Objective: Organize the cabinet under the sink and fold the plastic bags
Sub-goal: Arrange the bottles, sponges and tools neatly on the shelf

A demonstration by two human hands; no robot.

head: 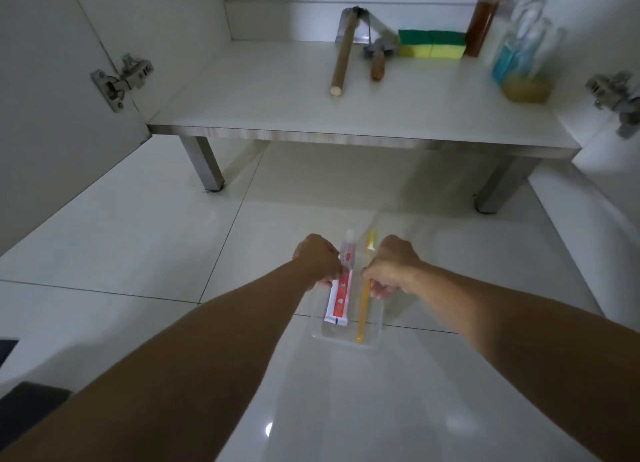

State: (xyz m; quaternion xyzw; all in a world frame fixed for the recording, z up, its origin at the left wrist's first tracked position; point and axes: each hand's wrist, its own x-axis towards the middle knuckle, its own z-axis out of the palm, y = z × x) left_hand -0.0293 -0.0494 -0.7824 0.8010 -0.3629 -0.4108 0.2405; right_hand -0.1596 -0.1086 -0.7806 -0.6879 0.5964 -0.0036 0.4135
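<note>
Left hand: left hand (318, 258) has its fingers curled at the left edge of the clear plastic bag (348, 337), beside the tube — it seems to pinch the film, though the contact is partly hidden.
Right hand: right hand (391, 266) is curled on the bag's right side, thumb and fingers pinching at the brush handle and film.
Bag: lies flat on the glossy white floor tiles (138, 247), in front of the cabinet, between both hands.
Contents: a red-and-white toothpaste tube (341, 295) and a yellow toothbrush (363, 305), side by side, lengthwise inside the bag.
Cabinet: white cabinet floor shelf (277, 105) on metal legs, doors open.
On shelf: wooden-handled scraper (343, 53), smaller wooden-handled tool (377, 63), green-and-yellow sponges (431, 44), brown bottle (481, 25), blue-liquid bottles (512, 56) — all toward the back right.
</note>
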